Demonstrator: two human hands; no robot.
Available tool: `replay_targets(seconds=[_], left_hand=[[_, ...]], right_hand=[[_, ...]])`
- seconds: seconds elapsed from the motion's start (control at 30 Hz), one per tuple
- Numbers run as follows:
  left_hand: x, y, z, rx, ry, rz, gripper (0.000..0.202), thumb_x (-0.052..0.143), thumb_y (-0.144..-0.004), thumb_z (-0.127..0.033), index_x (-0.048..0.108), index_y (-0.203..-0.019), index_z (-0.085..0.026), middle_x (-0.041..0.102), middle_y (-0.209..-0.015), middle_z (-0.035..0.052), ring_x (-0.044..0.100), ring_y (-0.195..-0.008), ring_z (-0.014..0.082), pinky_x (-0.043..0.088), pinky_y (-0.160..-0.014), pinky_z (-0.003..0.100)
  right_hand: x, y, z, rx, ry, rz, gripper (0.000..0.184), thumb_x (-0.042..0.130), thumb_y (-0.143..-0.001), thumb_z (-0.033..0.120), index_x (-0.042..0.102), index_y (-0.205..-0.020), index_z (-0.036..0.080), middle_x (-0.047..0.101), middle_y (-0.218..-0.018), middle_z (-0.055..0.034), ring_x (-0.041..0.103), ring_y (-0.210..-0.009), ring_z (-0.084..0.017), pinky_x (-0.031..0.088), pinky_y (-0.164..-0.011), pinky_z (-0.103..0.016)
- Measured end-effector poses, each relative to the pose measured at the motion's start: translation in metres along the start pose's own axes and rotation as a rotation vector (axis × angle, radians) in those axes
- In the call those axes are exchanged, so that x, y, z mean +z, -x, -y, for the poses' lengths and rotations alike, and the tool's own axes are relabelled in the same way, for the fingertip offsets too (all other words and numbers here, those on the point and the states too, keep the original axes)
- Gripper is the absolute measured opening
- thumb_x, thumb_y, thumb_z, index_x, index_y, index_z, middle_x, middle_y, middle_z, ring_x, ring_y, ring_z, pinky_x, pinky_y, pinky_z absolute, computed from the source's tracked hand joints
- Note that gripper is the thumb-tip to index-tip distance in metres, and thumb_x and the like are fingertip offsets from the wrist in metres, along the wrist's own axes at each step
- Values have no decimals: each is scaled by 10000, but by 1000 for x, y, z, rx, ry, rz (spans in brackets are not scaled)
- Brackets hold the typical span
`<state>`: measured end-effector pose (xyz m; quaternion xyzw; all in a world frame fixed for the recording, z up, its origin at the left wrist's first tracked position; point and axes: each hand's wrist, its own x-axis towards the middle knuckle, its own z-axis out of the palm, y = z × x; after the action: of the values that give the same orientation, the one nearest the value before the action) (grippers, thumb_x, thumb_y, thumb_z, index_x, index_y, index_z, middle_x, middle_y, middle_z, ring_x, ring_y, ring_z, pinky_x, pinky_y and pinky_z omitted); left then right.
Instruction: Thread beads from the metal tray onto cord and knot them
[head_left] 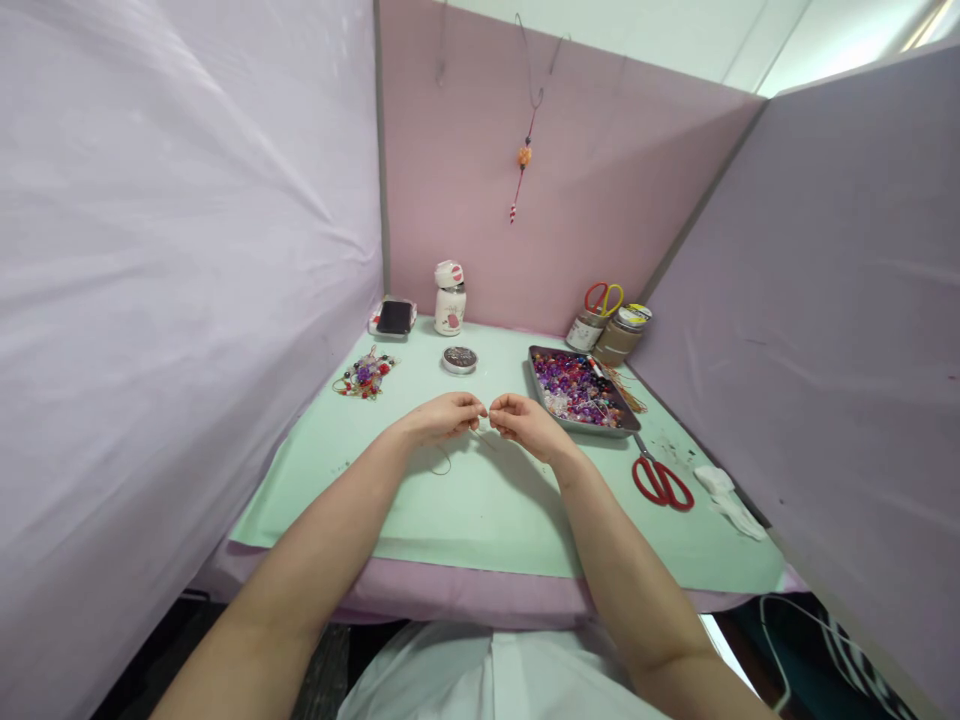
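Note:
My left hand [448, 415] and my right hand [519, 418] meet over the middle of the green mat, fingertips nearly touching. Both are closed in a pinch. A thin cord [444, 466] runs down from between the fingers and curls below my left hand; a short end trails toward the right. What else the fingertips hold is too small to make out. Just right of my right hand lies a dark tray [589, 429] of purple, red and clear beads [574, 385]. Beyond the hands sits a small round dish [460, 360] of tiny dark pieces.
Finished-looking beaded strings [366, 374] lie at left. Behind them are a phone-like black object [395, 318] and a white bottle [450, 300]. Red-handled scissors [663, 484], white cloth [727, 500] and jars [619, 335] are at right. A beaded string [524, 157] hangs on the back wall.

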<state>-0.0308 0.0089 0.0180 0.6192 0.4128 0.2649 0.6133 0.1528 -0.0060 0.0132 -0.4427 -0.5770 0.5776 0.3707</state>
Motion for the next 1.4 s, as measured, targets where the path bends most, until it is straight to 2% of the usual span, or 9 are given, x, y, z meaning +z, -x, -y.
replay_targets(seconds=[0.23,0.47,0.67,0.83,0.93,1.0,1.13,1.2,1.4], left_hand=[[-5,-2,-1,34,-271,-92,296,656,-665,-418,678,-787,-149,574,-674,-8,393,-567,87,279,-541,242],[-5,3,-12,-7,-176,-320,220,655,-669,-348,691,-780,-162,559,-630,-17,392,-561,91,277,-538,243],[-2,7,-16,-8,-110,-351,184,674,-665,-319,666,-749,-155,422,-489,-47,354,-498,90,255,-500,242],[4,2,-12,81,117,-288,151,676,-644,-266,596,-695,-148,567,-659,-5,505,-629,92,362,-596,219],[10,-4,-6,114,322,-199,187,691,-652,-261,552,-717,-154,620,-770,22,579,-728,99,427,-723,240],[12,-8,0,108,389,-160,193,677,-683,-271,534,-756,-163,632,-809,30,586,-705,91,434,-689,233],[12,-13,7,91,314,-182,161,639,-725,-277,526,-766,-169,600,-740,2,410,-470,25,263,-450,174],[13,-12,7,94,265,-190,143,636,-719,-263,538,-749,-164,560,-678,-15,319,-425,17,184,-416,184],[17,-7,-2,85,214,-258,107,614,-709,-246,558,-751,-165,464,-589,-50,254,-395,27,139,-400,209]], right_hand=[[0,2,-3,-16,62,-31,288,655,-689,401,525,-820,179,551,-646,40,412,-531,-70,320,-546,-224],[-3,26,-13,-140,901,-132,75,607,-741,245,633,-769,180,625,-810,-38,531,-727,-142,372,-693,-267],[11,28,-23,-175,1172,-94,141,506,-816,131,623,-743,160,610,-849,-92,551,-823,-184,377,-754,-284],[17,20,-13,-368,1047,-110,143,441,-855,133,557,-788,184,578,-858,-65,522,-842,-182,386,-764,-291],[18,10,-6,-445,896,-240,115,434,-867,188,524,-796,203,558,-850,-45,512,-819,-179,392,-751,-300],[17,3,-4,-427,864,-345,115,432,-865,210,515,-786,204,551,-845,-47,507,-802,-185,388,-739,-313],[11,-7,-9,-416,844,-473,109,447,-849,212,495,-753,202,543,-839,-58,501,-812,-196,382,-744,-327],[9,-8,-12,-436,827,-494,107,443,-848,211,487,-751,203,540,-842,-63,496,-817,-199,384,-749,-331],[8,-9,-16,-498,792,-493,96,431,-847,213,476,-762,211,535,-841,-60,488,-812,-201,389,-761,-342]])
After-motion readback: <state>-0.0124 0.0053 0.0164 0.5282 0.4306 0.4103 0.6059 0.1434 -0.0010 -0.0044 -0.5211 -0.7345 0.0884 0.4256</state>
